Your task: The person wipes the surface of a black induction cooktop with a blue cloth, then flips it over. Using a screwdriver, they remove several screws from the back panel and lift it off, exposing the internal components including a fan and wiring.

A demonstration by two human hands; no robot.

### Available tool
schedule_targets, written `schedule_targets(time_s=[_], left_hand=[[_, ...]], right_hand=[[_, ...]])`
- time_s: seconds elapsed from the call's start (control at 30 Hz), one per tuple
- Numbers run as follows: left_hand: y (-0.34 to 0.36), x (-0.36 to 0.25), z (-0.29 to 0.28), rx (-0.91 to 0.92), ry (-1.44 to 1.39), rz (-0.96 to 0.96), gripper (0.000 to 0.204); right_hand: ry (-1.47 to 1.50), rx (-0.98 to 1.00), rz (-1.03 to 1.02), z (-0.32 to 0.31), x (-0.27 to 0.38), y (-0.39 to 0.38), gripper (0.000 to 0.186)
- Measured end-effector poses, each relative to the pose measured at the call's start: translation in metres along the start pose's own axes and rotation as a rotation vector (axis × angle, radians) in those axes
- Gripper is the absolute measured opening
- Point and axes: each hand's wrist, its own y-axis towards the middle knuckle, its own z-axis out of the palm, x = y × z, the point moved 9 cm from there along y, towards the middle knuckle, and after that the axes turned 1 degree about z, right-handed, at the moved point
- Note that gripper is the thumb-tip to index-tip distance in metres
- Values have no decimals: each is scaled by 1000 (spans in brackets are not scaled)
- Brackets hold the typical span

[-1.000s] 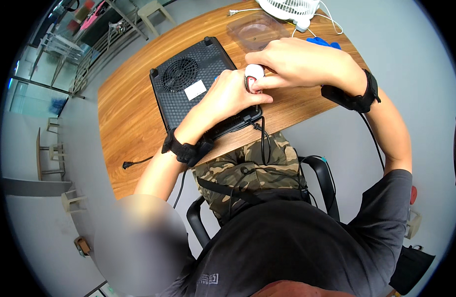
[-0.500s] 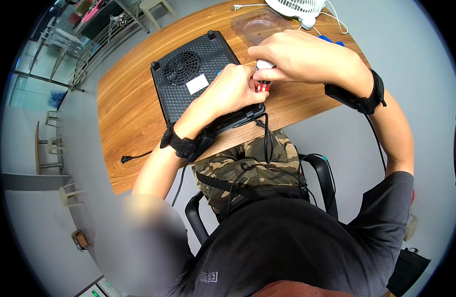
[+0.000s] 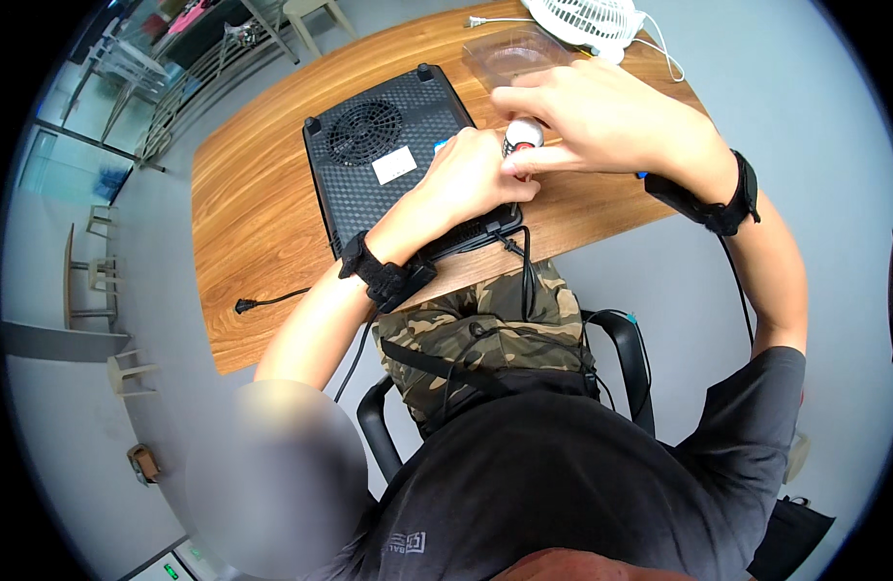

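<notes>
My left hand (image 3: 469,174) is wrapped round a small bottle (image 3: 523,136) with a white top and patches of black and red on its side. Its lower part is hidden by my fingers. Over the top arches my right hand (image 3: 597,116), thumb and forefinger apart on either side of the white top, with the thumb beside the bottle near my left fingers. Under my left hand and wrist lies a black laptop cooling pad (image 3: 354,179) with a round fan grille and a white label. A small blue thing (image 3: 440,147) peeks out beside my left knuckles.
A clear plastic tray (image 3: 509,56) sits beyond my right hand, near a white fan (image 3: 592,21) with its cord. A black cable (image 3: 526,261) hangs over the wooden table's (image 3: 243,223) near edge. Another plug (image 3: 245,305) rests at the left.
My right thumb and forefinger have spread wider, and more of the bottle's white top shows between them. My left hand still grips the bottle. The whole view has shifted slightly.
</notes>
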Motion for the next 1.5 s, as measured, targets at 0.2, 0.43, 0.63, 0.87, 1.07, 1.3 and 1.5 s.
schedule_targets(time_s=[0.2,0.43,0.63,0.87,1.07,1.3,1.5], left_hand=[[-6,-8,-2,-22,9,58,31],[-14,-3,-6,58,-170,40,31],[-4,0,-2,134,-14,-46,36],[-9,-7,-5,36,24,72,36],[-7,-5,-2,89,-103,52,33],[0,-1,1,44,78,12,33],[-13,-20,-15,-22,111,6,37]], right_hand=[[28,52,-50,15,-3,-1,34],[172,101,-181,9,14,-5,35],[-20,97,60,16,-7,3,47],[207,105,-84,19,-1,-4,23],[268,152,-194,18,11,-11,26],[29,129,118,18,-12,-1,43],[213,106,-18,20,-3,-8,29]])
